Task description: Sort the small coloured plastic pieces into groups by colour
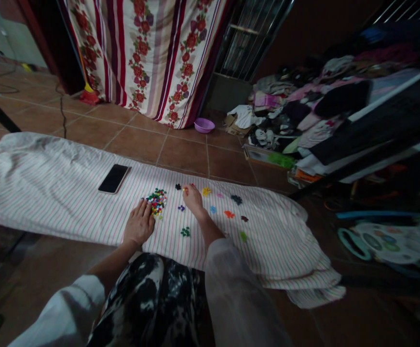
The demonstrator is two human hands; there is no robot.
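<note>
A pile of mixed-colour small pieces (158, 198) lies on the striped cloth (68, 193). Flat on the cloth at the pile's left edge rests my left hand (140, 224), fingers stretched out and touching the pieces. My right hand (194, 199) is further right, its fingers bent together low over the cloth; what they hold, if anything, is too small to name. Around it are single-colour clusters: black pieces (178, 186), yellow pieces (206, 192), purple pieces (181, 208), blue pieces (213, 209) and green pieces (185, 232). Some red shows just behind the fingers.
Further right lie orange pieces (229, 214), dark grey pieces (236, 199), brown pieces (244, 219) and lime pieces (243, 236). A phone (114, 179) lies left of the pile. Beyond are a purple basin (204, 126) on the tiled floor and heaped clothes (304, 106).
</note>
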